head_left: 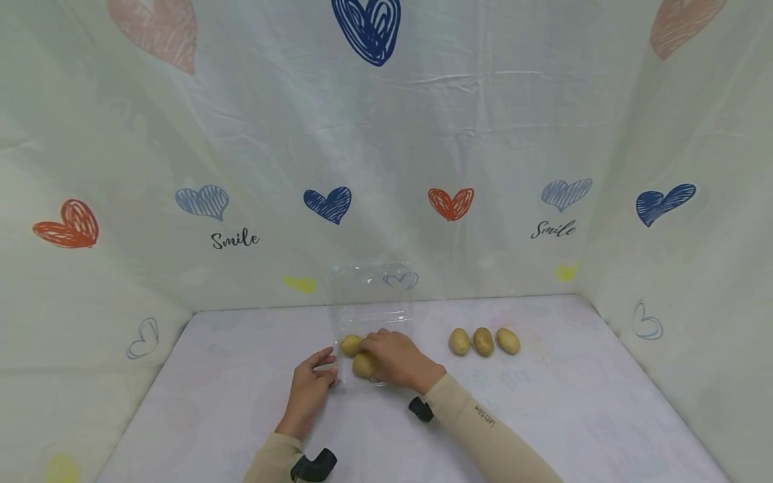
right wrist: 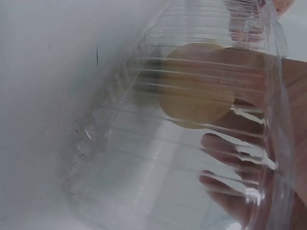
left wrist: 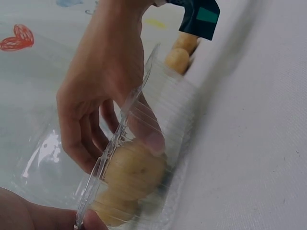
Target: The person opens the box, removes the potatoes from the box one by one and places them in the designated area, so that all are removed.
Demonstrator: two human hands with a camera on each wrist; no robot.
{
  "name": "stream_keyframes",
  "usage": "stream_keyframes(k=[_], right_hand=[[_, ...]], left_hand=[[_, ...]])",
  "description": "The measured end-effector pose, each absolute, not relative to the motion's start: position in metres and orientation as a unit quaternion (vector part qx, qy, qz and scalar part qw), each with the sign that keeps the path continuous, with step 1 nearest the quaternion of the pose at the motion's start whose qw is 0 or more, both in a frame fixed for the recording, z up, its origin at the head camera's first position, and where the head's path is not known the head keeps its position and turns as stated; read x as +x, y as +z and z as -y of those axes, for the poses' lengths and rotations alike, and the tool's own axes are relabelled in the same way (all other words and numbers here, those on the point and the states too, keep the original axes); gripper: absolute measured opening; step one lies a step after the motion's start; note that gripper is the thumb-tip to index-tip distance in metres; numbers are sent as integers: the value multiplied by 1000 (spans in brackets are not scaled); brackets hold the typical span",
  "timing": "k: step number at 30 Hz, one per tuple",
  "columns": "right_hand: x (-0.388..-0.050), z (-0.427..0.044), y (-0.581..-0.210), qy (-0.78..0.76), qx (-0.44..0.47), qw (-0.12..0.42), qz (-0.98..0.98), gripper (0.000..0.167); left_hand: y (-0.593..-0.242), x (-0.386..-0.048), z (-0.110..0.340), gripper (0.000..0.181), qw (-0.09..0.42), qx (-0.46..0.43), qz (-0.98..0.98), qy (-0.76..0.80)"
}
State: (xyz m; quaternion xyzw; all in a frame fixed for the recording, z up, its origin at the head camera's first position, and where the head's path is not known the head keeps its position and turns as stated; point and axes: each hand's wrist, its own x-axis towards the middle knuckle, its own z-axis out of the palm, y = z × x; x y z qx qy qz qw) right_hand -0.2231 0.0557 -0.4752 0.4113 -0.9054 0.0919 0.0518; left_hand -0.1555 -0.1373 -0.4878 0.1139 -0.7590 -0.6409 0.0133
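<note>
A clear plastic clamshell container (head_left: 372,314) stands on the table with its lid raised at the back. Two yellow potatoes lie inside: one farther back (head_left: 351,345), one nearer (head_left: 364,365). My right hand (head_left: 398,361) reaches over the right side into the container and holds a potato (left wrist: 136,170), thumb against its near side. Through the clear ribbed wall, the right wrist view shows that potato (right wrist: 196,88) beside the fingers. At the left wall, my left hand (head_left: 314,386) pinches the container's rim between thumb and finger, as the left wrist view shows.
Three more potatoes stand in a row to the right: left (head_left: 459,342), middle (head_left: 483,342) and right (head_left: 508,341). A pale cloth printed with hearts (head_left: 449,203) hangs behind the white table (head_left: 241,376) and along both sides. Dark camera mounts (head_left: 314,465) sit at the wrists.
</note>
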Motion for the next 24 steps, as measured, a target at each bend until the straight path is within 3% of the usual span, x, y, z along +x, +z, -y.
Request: stream_keyframes(k=[12, 24], right_hand=[[-231, -62, -474, 89, 408, 43, 908, 50], [-228, -79, -469, 103, 394, 74, 910, 49]], left_hand=[[-486, -156, 136, 48, 11, 122, 767, -630], [-485, -157, 136, 49, 11, 130, 765, -630]])
